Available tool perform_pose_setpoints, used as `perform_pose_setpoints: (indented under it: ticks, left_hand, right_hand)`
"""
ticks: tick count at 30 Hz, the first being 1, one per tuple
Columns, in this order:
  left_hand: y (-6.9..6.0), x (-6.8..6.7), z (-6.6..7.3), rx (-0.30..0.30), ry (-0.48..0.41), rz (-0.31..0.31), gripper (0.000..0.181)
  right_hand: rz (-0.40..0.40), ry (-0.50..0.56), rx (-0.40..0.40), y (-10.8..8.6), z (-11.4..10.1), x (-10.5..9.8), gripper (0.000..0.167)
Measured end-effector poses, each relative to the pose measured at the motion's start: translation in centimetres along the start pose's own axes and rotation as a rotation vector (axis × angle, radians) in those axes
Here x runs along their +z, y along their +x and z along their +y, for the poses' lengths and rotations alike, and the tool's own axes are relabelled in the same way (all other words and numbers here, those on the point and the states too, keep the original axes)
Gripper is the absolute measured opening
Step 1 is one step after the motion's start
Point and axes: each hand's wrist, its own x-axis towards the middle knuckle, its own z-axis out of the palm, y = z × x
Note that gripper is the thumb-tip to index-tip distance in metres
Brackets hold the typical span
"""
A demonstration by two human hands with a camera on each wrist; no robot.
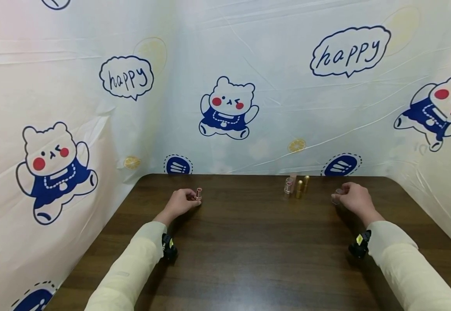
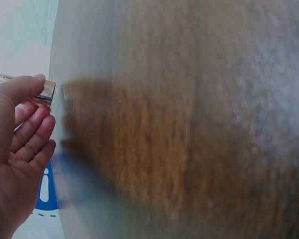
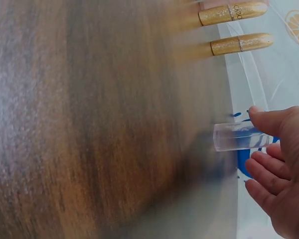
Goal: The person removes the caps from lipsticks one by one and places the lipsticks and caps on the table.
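Between thumb and fingers, the left hand pinches a small rose-gold tube at the left part of the table. The left wrist view shows the thumb of that hand over the shiny metallic tube. Far to the right, the right hand holds a clear cylindrical cap; in the right wrist view the clear cap lies between the thumb and fingers of the hand, its end toward the tabletop.
Two gold tubes stand upright near the back edge of the brown table, left of the right hand. Beside them stand a clear-capped tube and a pinkish piece. A printed curtain hangs behind.
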Motion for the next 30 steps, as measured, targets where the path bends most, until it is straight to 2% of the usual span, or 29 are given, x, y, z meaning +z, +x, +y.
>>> perform_pose_setpoints:
  ticks: [4,16,22,30]
  left_hand:
    - [-0.1,-0.1,-0.1,0.004,-0.006,-0.001,0.018]
    - [-0.4,0.1,-0.1,0.001,0.009,0.012,0.019]
    - [-0.5,0.0,-0.3,0.005,0.04,0.022,0.021]
    - [-0.7,0.0,-0.6,0.039,0.067,0.027,0.019]
  right_hand:
    - [0.022,0.013,-0.003,0.1,-0.4,0.1,0.066]
    - [0.125,0.037,-0.045,0.6,-2.8,0.4,0.059]
    - [0.142,0.062,-0.077,0.9,-3.6,0.9,0.054]
    - [0.132,0.091,-0.13,1.3,-4.5,1.5,0.052]
